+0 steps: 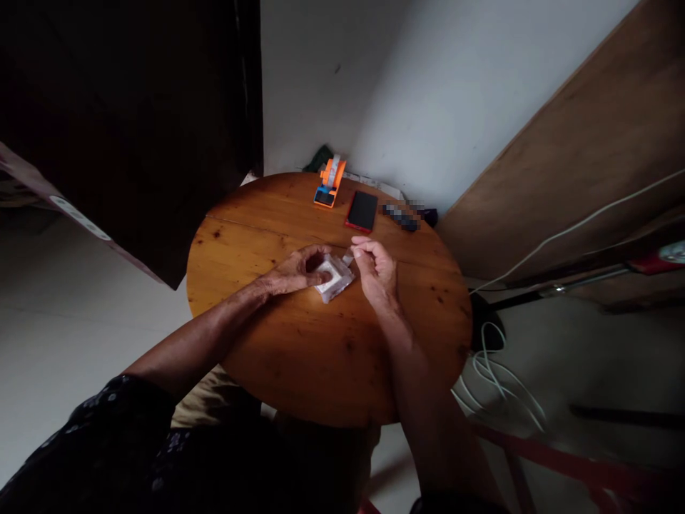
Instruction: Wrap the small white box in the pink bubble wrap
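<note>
My left hand (pixel 302 271) is closed around a small white packet in clear plastic wrapping (pixel 336 277), held just over the middle of the round wooden table. The thumb presses on its top face. To the right of the packet, my right hand (pixel 377 268) pinches with thumb and forefinger a short translucent strip (pixel 348 255), which looks like clear tape. The strip reaches toward the packet's upper right corner; whether it is stuck there I cannot tell.
On the wooden table (pixel 321 364), toward the wall, stand an orange tape dispenser (pixel 332 180), a red-edged phone (pixel 362 211) and a partly blurred dark object (pixel 402 217). A white cable (pixel 489 371) lies coiled on the floor at right. A dark cabinet (pixel 133 128) rises at left.
</note>
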A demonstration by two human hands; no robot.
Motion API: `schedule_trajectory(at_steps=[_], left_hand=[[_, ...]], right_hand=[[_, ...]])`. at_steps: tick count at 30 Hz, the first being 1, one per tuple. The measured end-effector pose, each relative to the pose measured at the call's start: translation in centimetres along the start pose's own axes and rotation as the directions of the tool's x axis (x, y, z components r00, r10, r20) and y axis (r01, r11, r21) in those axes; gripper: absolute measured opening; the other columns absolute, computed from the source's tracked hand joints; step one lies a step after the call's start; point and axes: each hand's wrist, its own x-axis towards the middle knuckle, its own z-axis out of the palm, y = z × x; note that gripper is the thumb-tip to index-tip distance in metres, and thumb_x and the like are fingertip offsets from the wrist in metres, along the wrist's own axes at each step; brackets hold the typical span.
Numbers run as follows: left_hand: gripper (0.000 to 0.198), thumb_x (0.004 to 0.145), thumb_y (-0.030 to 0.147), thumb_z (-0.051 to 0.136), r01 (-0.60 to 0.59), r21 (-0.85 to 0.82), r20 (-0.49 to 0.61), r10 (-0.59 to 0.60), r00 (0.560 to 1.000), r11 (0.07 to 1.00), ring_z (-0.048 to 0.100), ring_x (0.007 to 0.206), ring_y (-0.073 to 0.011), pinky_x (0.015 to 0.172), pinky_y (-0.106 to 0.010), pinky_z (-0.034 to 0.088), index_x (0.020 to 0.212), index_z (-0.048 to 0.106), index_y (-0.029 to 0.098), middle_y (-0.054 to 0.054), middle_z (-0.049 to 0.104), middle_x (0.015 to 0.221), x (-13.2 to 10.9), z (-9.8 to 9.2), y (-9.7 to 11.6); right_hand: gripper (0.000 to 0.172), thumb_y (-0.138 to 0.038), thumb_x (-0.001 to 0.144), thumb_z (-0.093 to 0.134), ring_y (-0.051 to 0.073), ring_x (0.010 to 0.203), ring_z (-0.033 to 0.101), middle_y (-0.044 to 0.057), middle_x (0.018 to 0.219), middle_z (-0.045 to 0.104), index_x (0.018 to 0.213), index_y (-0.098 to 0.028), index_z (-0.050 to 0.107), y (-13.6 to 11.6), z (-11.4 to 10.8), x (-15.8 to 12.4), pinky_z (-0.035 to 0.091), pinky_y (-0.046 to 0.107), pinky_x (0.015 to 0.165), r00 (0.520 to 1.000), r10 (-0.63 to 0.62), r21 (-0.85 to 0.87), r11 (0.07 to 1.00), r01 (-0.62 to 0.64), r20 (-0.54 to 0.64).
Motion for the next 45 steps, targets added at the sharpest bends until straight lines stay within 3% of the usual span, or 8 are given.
schedule_trajectory(at_steps=[7, 17, 23, 26, 29, 33, 40, 45], left_hand=[[0.081, 0.071, 0.029, 0.084, -0.002, 0.040, 0.058, 0.000, 0.998, 0.999, 0.060, 0.120, -0.0256, 0.109, -0.046, 0.044, 0.142, 0.047, 0.017, -0.013, 0.064, 0.129, 0.0, -0.1, -0.2], [0.098, 0.065, 0.029, 0.089, -0.047, 0.105, 0.195, 0.025, 0.981, 0.993, 0.060, 0.122, -0.0295, 0.104, -0.045, 0.049, 0.151, 0.044, 0.022, -0.014, 0.059, 0.139, -0.7, 0.6, 0.8], [0.082, 0.073, 0.042, 0.085, -0.087, 0.110, 0.184, 0.066, 0.981, 0.990, 0.051, 0.139, -0.0331, 0.113, -0.045, 0.043, 0.146, 0.053, 0.026, -0.013, 0.056, 0.149, -1.2, 0.3, 1.8], [0.074, 0.076, 0.053, 0.080, -0.051, 0.066, 0.181, 0.039, 0.983, 0.996, 0.057, 0.130, -0.0318, 0.105, -0.043, 0.046, 0.140, 0.059, 0.024, -0.013, 0.061, 0.143, -1.3, 0.2, 1.8], [0.068, 0.076, 0.065, 0.075, 0.056, 0.082, 0.138, -0.067, 0.988, 0.995, 0.067, 0.100, -0.0250, 0.085, -0.035, 0.050, 0.126, 0.067, 0.019, -0.011, 0.072, 0.118, -1.2, 0.1, 1.6], [0.058, 0.072, 0.061, 0.077, 0.151, 0.041, 0.054, -0.153, 0.987, 0.988, 0.061, 0.072, -0.0158, 0.065, -0.027, 0.042, 0.108, 0.074, 0.016, -0.007, 0.074, 0.093, -0.8, 0.1, 1.0], [0.027, 0.068, 0.028, 0.076, 0.175, -0.095, -0.099, -0.184, 0.978, 0.980, 0.051, 0.057, -0.0102, 0.056, -0.025, 0.035, 0.090, 0.077, 0.013, -0.004, 0.070, 0.076, 0.1, -0.1, 0.2], [0.031, 0.068, 0.025, 0.077, 0.185, -0.178, -0.135, -0.210, 0.968, 0.967, 0.059, 0.063, -0.0133, 0.062, -0.027, 0.043, 0.096, 0.076, 0.013, -0.006, 0.072, 0.081, 0.0, -0.1, -0.2]], right_hand=[[0.023, -0.046, 0.090, 0.065, 0.021, 0.099, 0.070, 0.008, 0.115, 0.073, 0.086, -0.024, 0.064, 0.7, -0.5, 0.4, 0.056, 0.043, 0.093, 0.996, 0.063, 0.102, 0.993, -0.057, -0.058], [0.030, -0.054, 0.085, 0.067, 0.018, 0.092, 0.070, 0.004, 0.105, 0.075, 0.089, -0.024, 0.066, 2.5, -1.5, 1.4, 0.056, 0.035, 0.083, 0.965, 0.172, 0.189, 0.973, -0.135, -0.196], [0.033, -0.055, 0.080, 0.068, 0.019, 0.088, 0.069, 0.004, 0.096, 0.075, 0.088, -0.023, 0.065, 3.9, -2.0, 1.9, 0.054, 0.032, 0.075, 0.932, 0.285, 0.207, 0.948, -0.241, -0.223], [0.034, -0.056, 0.080, 0.066, 0.019, 0.086, 0.069, 0.005, 0.100, 0.076, 0.088, -0.023, 0.064, 4.2, -1.9, 1.8, 0.054, 0.033, 0.072, 0.923, 0.318, 0.213, 0.938, -0.274, -0.214], [0.034, -0.055, 0.079, 0.068, 0.019, 0.082, 0.069, 0.005, 0.095, 0.077, 0.085, -0.023, 0.064, 4.1, -1.8, 1.8, 0.054, 0.031, 0.069, 0.905, 0.365, 0.248, 0.917, -0.311, -0.216], [0.031, -0.052, 0.082, 0.068, 0.019, 0.081, 0.072, 0.006, 0.096, 0.078, 0.090, -0.022, 0.065, 2.9, -2.7, 1.9, 0.054, 0.028, 0.062, 0.857, 0.500, 0.261, 0.850, -0.458, -0.122], [0.052, -0.048, 0.082, 0.076, 0.024, 0.070, 0.074, 0.012, 0.093, 0.078, 0.123, -0.020, 0.062, 0.3, -5.6, 1.3, 0.052, 0.028, 0.045, 0.696, 0.656, 0.024, 0.722, -0.691, 0.294], [0.068, -0.029, 0.072, 0.079, 0.019, 0.062, 0.068, 0.004, 0.083, 0.074, 0.134, -0.019, 0.054, 1.3, -3.0, 0.5, 0.050, 0.026, 0.043, 0.789, 0.548, 0.008, 0.820, -0.572, 0.278]])
